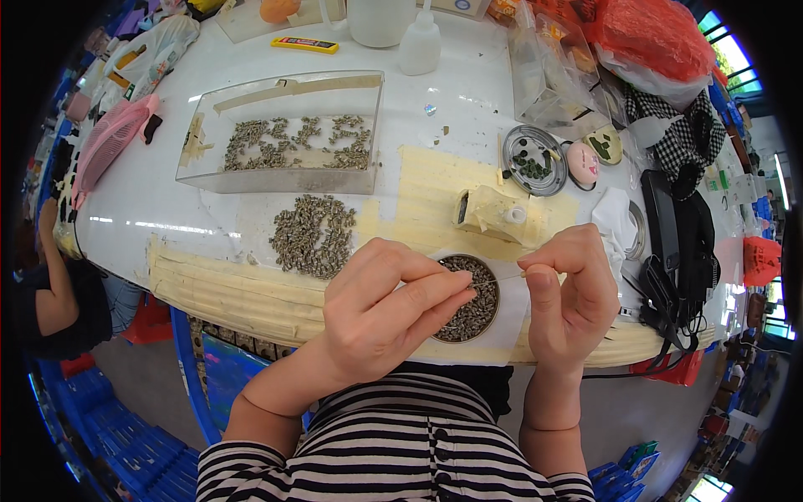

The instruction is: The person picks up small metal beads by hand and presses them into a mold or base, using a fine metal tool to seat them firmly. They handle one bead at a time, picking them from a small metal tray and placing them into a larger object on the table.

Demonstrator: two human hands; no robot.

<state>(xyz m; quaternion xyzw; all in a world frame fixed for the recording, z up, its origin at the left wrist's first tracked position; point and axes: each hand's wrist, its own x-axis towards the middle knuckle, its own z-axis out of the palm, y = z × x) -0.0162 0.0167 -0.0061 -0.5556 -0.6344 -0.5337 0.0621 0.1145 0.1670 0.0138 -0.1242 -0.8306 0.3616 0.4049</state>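
One clear box (284, 181) stands upper left; one pile (314, 237) of metal bits sits below it. The left hand (381, 305), central, has fingertips together, their grip unclear. One round dish (497, 308) of bits lies between the hands. One thin strand (506, 277) reaches the right hand (573, 293), thumb and forefinger clamped on it. White table (142, 209), yellow-taped; blue crates (134, 452) lower left, grey floor (155, 372).

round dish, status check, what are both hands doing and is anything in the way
Left hand: pinched shut, contents unclear. Right hand: pinching a thin straight piece. Round dish: holds small metal parts, partly hidden by left hand.
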